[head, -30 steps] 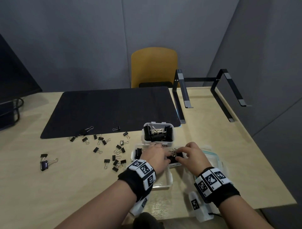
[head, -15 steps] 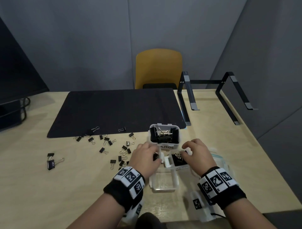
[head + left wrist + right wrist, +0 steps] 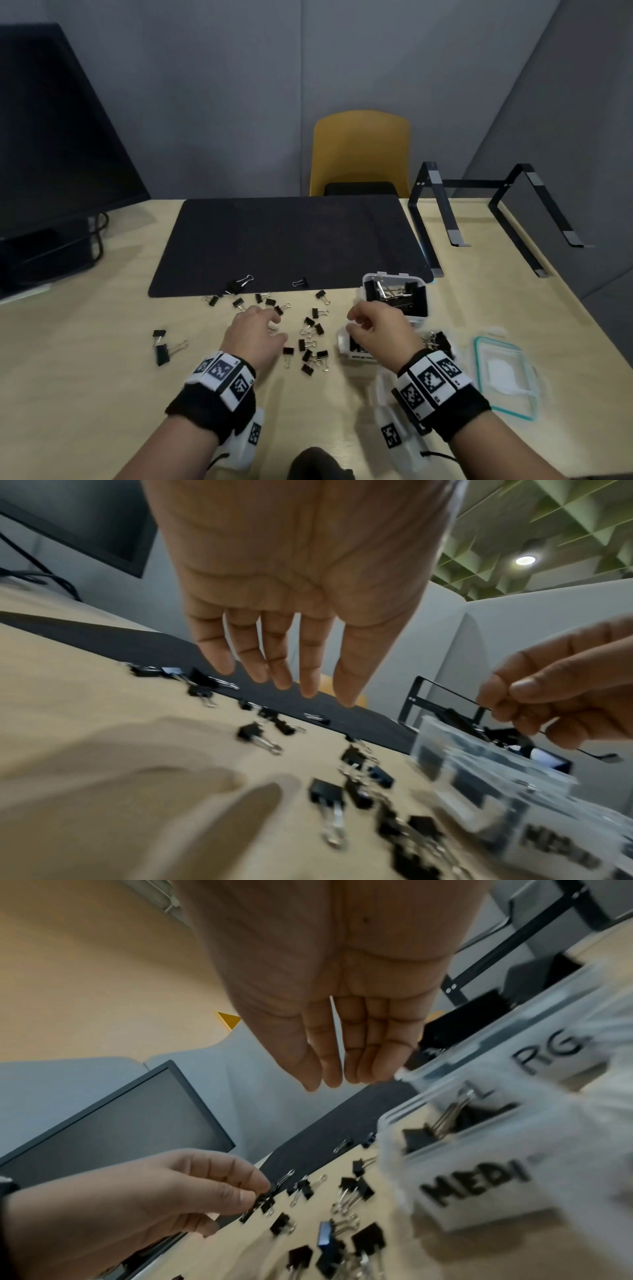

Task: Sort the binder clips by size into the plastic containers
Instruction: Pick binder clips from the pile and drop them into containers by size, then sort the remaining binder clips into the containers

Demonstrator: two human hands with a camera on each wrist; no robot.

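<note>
— Where are the little clips?

— Most small clips [image 3: 310, 342] lie loose on the table [image 3: 85, 377], in the middle of the frame, between my hands. Two bigger clips [image 3: 162, 347] sit far off at the left.

— What are your hands doing?

— My left hand [image 3: 255, 337] hangs over the clips, fingers spread and straight, holding nothing. My right hand [image 3: 376, 329] is loosely curled and empty.

— And the boxes?

— My right hand covers part of the medium box [image 3: 479, 1150]. The large box [image 3: 394, 275] sits just past it, clips inside.

— Anything else?

— A lid [image 3: 476, 359] at the lower right, a black mat [image 3: 291, 240] behind, and a laptop stand [image 3: 442, 205].
</note>
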